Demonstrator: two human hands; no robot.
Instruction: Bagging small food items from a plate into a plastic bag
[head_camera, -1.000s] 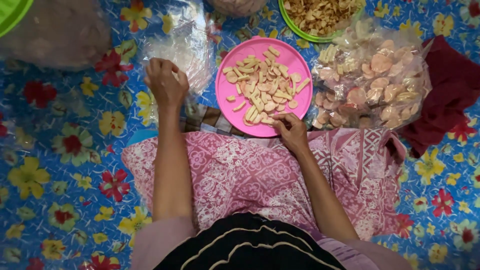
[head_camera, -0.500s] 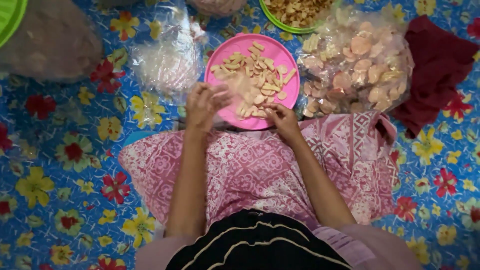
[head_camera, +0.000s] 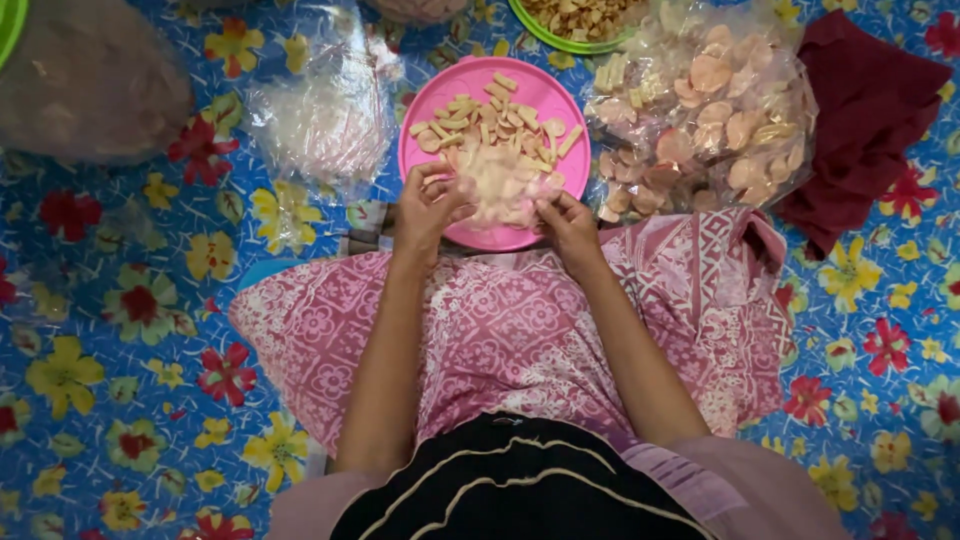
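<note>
— What have your hands got right now?

— Both are up at the near edge of the pink plate (head_camera: 540, 95). My left hand (head_camera: 428, 205) and right hand (head_camera: 568, 222) each pinch one side of a small clear bag (head_camera: 497, 188) with pale chips in it. The fingers are curled in on the film, not spread.

— Where does the bag sit against them?

— Right between them, over the near part of the plate. Its long side runs left to right, from one hand to the other. Neither hand is nearer; they meet it about evenly.

— And the loose chips?

— The chip sticks (head_camera: 495, 120) lie just beyond the bag, on the far half of the plate, straight ahead of my fingers.

— What else is around?

— A big clear bag of round crackers (head_camera: 720, 110) is just to the right of the plate, a green bowl (head_camera: 560, 38) of chips beyond it, a heap of empty clear bags (head_camera: 320, 125) to the left. All of it lies on the flowered blue floor mat (head_camera: 120, 330), past my pink patterned lap cloth (head_camera: 510, 330).
</note>
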